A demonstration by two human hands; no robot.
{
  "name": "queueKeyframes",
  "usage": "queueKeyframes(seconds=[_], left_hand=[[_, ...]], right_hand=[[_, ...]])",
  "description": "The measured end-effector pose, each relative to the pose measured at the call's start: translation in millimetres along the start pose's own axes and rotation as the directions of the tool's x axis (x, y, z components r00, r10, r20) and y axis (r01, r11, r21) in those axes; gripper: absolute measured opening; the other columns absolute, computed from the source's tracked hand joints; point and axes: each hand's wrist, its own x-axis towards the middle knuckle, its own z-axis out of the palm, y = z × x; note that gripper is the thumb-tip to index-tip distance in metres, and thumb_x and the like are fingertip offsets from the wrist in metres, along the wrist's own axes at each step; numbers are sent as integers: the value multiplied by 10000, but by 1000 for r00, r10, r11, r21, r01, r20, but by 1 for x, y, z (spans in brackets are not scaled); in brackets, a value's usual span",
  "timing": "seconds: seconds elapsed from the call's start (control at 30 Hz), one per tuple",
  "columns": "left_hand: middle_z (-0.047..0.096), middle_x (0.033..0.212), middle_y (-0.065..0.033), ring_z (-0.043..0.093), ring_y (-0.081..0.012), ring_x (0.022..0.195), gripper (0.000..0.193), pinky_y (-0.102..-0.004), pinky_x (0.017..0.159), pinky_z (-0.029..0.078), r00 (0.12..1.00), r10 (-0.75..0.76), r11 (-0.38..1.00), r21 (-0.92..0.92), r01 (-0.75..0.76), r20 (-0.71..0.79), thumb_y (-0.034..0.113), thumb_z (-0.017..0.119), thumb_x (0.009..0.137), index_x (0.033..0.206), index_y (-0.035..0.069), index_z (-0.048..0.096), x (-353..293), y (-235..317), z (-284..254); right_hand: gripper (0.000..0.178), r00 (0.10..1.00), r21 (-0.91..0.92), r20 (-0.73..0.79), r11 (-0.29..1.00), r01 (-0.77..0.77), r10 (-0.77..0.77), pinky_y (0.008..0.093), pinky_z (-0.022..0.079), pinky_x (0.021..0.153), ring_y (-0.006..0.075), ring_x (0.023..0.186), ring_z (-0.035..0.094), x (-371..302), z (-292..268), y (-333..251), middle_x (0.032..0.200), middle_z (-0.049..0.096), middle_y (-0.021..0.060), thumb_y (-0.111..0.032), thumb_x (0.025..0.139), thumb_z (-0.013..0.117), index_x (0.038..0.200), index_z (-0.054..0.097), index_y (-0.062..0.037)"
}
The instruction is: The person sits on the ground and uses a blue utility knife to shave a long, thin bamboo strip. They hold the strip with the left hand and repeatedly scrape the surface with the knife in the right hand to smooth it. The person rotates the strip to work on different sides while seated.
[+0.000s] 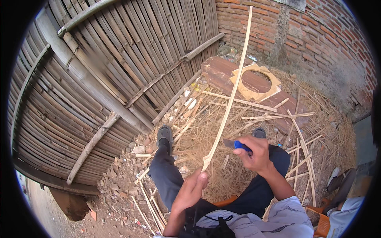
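Observation:
My left hand (191,189) is closed around the lower end of a long, pale bamboo strip (225,119). The strip rises away from me in a slight curve, with a notched, wider part just above my fingers. In my right hand (257,154) is a knife with a blue handle (242,146), my fingers wrapped round it. Its short blade (229,143) points left toward the strip, with a small gap between them.
Shavings (198,139) and loose strips (305,146) cover the ground around my feet. Ahead lies a brown board (218,69) bearing a pale cut-out frame (260,96). A bamboo wall (131,51) stands left, a brick wall (317,43) right. Another person's leg (342,184) shows at right.

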Motion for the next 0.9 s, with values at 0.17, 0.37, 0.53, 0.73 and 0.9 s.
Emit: queueKeyframes(seconds=[0.17, 0.37, 0.53, 0.73, 0.9], left_hand=[[495, 776, -29, 476, -136, 712, 387, -341, 675, 439, 1000, 25, 995, -98, -24, 17, 328, 440, 1204, 1271, -21, 593, 6, 3, 1], [566, 772, -103, 550, -209, 683, 331, -399, 656, 456, 996, 60, 996, 73, -55, -69, 290, 484, 1190, 1310, 5, 603, 6, 17, 11], [612, 765, -182, 611, -328, 656, 330, -456, 634, 458, 989, 100, 980, 183, -78, -110, 291, 484, 1186, 1191, -12, 615, 8, 18, 15], [566, 692, -171, 573, -349, 599, 403, -478, 610, 438, 989, 120, 983, 150, -107, -83, 310, 459, 1194, 983, -12, 579, 12, 10, 15], [544, 679, -163, 550, -342, 590, 436, -469, 608, 432, 995, 79, 990, 123, -71, -60, 324, 440, 1199, 955, -14, 567, 14, 22, 14]], right_hand=[[315, 981, -11, 149, 992, 125, -122, 350, 533, 521, 224, 589, 697, -12, 17, -21, 757, 705, 48, -356, 917, 866, 1036, 789, -74], [310, 976, 14, 141, 987, 163, -163, 344, 523, 498, 217, 563, 681, -12, 26, -28, 722, 681, 39, -354, 913, 867, 1033, 792, -79], [314, 983, -9, 117, 990, 142, -140, 345, 517, 493, 215, 550, 672, -11, 26, -32, 689, 662, 36, -363, 922, 859, 1020, 792, -73], [335, 986, -98, 101, 985, 141, -131, 327, 491, 480, 211, 522, 656, -12, 25, -30, 667, 657, 31, -402, 911, 859, 970, 791, -79], [319, 988, -132, 85, 981, 142, -131, 331, 486, 480, 193, 531, 648, -10, 23, -30, 663, 644, 13, -414, 905, 864, 985, 799, -112]])
